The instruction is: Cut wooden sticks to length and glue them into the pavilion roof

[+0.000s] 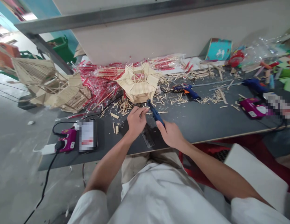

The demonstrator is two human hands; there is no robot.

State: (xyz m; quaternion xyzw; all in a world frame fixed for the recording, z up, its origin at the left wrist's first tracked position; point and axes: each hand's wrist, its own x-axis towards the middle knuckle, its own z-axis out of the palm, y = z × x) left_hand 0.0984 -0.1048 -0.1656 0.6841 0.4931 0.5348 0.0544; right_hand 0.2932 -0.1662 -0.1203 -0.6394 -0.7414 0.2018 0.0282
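My left hand [137,119] is closed in a pinch close to the tool's jaws; what its fingertips hold is too small to make out. In my right hand [171,133] are blue-handled pliers [154,112], their jaws pointing away from me. A thin wooden stick [162,112] shows just right of the pliers, near the pinching fingers. Beyond both hands stands a small six-sided wooden stick model [140,87] with a slatted roof. A clear ruler [148,137] lies on the table between my wrists.
Cut stick pieces [123,106] litter the dark table [201,124]. Behind are red-and-clear plastic packets [100,84]. A blue glue gun [189,91] lies right of the model. A larger stick model [56,84], a phone [88,135] and a purple power box [69,140] are at left.
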